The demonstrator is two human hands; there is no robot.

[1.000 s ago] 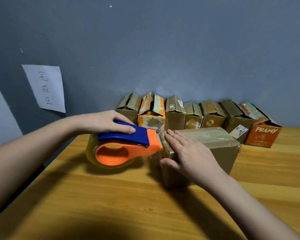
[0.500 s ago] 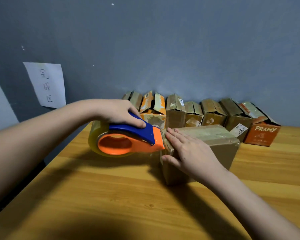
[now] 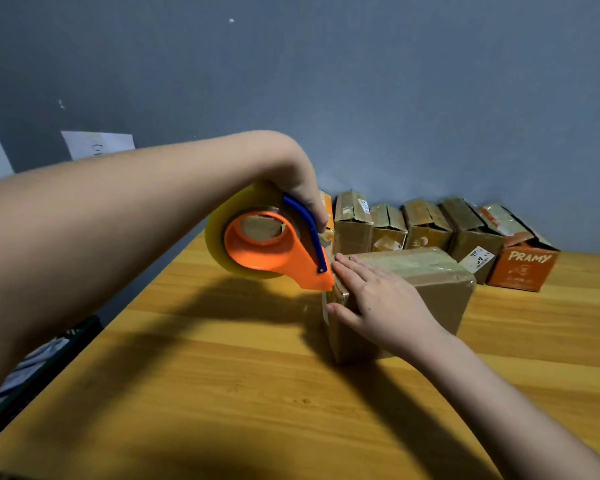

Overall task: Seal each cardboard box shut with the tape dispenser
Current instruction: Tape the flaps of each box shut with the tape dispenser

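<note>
A brown cardboard box (image 3: 430,282) lies on the wooden table (image 3: 222,375), its flaps down and its top covered in shiny tape. My right hand (image 3: 378,303) rests flat on the box's near left end, fingers straight, thumb on the left side face. My left hand (image 3: 302,192) grips the orange and blue tape dispenser (image 3: 271,247) from above, raised and tipped nose-down. The dispenser's orange tip touches the box's upper left edge, just beside my right fingertips. A short strip of clear tape hangs down the box's left face.
Several small cardboard boxes (image 3: 426,226) stand in a row against the grey wall, with an orange PRAMY box (image 3: 523,268) at the right end. A white paper sheet (image 3: 97,143) hangs on the wall at left. The table's left edge drops off past my left arm.
My left hand has lifted the dispenser and tilted it from level to nose-down at the box's left edge. My right hand has stayed pressed on the box.
</note>
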